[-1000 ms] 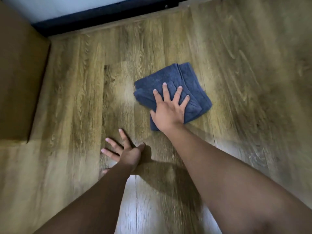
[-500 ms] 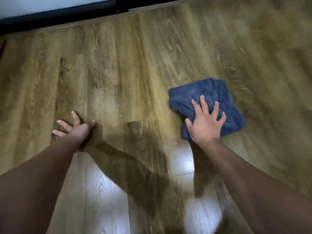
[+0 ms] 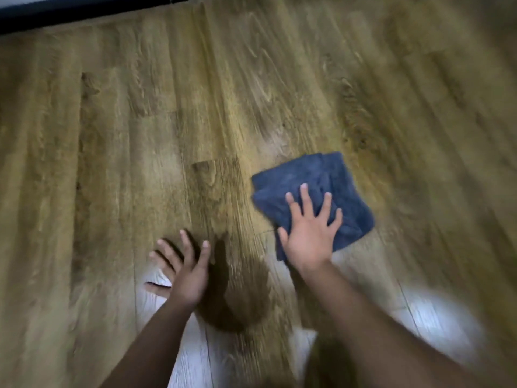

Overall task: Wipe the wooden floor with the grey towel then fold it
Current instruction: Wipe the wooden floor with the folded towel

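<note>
A blue-grey towel (image 3: 316, 189), folded into a rough square, lies flat on the wooden floor (image 3: 195, 107) right of centre. My right hand (image 3: 310, 233) presses down on the towel's near half, palm flat and fingers spread. My left hand (image 3: 186, 267) rests flat on the bare floor to the left of the towel, fingers apart, holding nothing. The picture is blurred by motion.
A dark skirting strip (image 3: 84, 9) with a pale wall above it runs along the far edge at the top left. Bright glare patches (image 3: 436, 312) lie on the boards near my arms. Wooden boards stretch in all directions.
The view has swung, and the brown box at the left is out of frame. My right hand has slid the towel across the floor. My left hand has shifted closer to the towel.
</note>
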